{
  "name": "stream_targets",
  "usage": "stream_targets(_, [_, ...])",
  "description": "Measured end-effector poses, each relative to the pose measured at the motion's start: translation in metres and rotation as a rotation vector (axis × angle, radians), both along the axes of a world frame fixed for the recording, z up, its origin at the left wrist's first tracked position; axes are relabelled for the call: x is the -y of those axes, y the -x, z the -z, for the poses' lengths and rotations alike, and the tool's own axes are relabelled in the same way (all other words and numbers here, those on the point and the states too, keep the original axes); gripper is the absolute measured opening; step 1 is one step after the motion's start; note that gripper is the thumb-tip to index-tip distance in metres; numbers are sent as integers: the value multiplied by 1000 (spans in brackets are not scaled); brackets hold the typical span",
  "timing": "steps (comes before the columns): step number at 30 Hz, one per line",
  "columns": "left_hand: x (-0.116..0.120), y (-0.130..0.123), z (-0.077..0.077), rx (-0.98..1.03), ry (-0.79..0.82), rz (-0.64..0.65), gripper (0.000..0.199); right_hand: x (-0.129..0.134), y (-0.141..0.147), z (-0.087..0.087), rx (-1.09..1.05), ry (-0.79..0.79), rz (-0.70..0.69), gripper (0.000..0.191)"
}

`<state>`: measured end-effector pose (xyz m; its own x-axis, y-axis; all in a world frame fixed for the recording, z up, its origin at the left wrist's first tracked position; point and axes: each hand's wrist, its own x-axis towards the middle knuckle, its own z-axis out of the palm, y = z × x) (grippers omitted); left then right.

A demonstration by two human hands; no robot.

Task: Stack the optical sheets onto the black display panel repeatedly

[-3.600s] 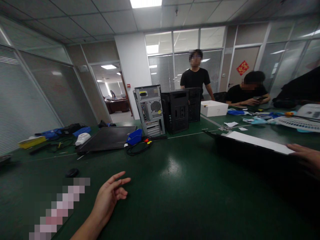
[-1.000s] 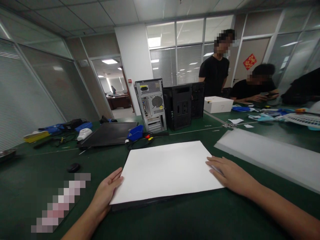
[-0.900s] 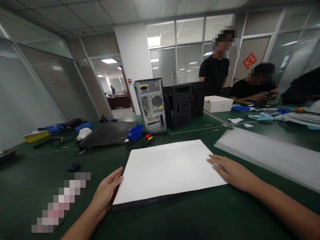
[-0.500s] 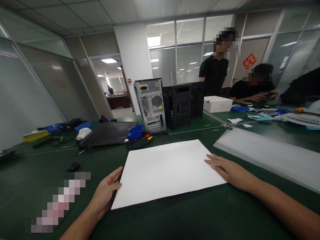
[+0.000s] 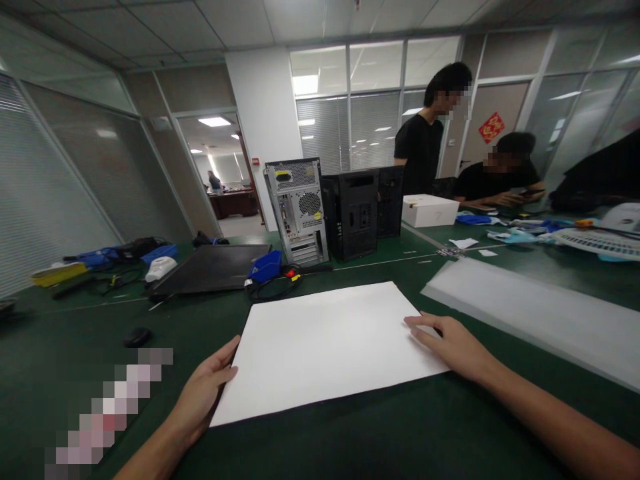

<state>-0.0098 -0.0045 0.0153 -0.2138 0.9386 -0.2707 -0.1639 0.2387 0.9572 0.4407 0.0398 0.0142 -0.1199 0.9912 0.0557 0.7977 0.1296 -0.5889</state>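
A white rectangular sheet (image 5: 320, 353) lies in front of me over the green table, with a thin dark rim showing along its left and far edges. My left hand (image 5: 203, 387) holds its left edge, thumb on top and fingers along the side and underneath. On the right, my right hand (image 5: 447, 343) rests at the sheet's right edge with its fingers stretched out over the surface. Whether these fingertips press on the sheet or hover just above it, I cannot tell.
Computer cases (image 5: 299, 213) stand beyond the sheet, near a flat black panel (image 5: 213, 267), a blue bin (image 5: 265, 267) and cables. At right lie a translucent sheet (image 5: 540, 313) and a white box (image 5: 430, 210). A black mouse (image 5: 137, 337) is at left. Two people are across the table.
The right hand's fingers have shifted and spread a little at the sheet's edge. The left hand keeps its hold. The whole view has moved slightly.
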Motion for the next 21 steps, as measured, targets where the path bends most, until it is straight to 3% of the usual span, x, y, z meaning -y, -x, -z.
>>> stream_targets(6, [-1, -1, -1, -24, -1, -3, 82, -12, -21, 2, 113, -107, -17, 50])
stream_targets(11, [-2, -1, 2, -24, -33, -30, 75, -40, -100, 9, 385, -385, 198, 60])
stream_targets(14, [-1, -1, 1, -35, -25, -19, 71, -51, -148, 21, 524, -278, 319, 71])
stream_targets(16, [-1, -2, -1, -51, -11, -9, 68, -53, -165, 30, 532, -180, 404, 73])
stream_targets(21, [0, -6, -8, -122, 9, -4, 60, -47, -160, 36, 502, -123, 441, 62])
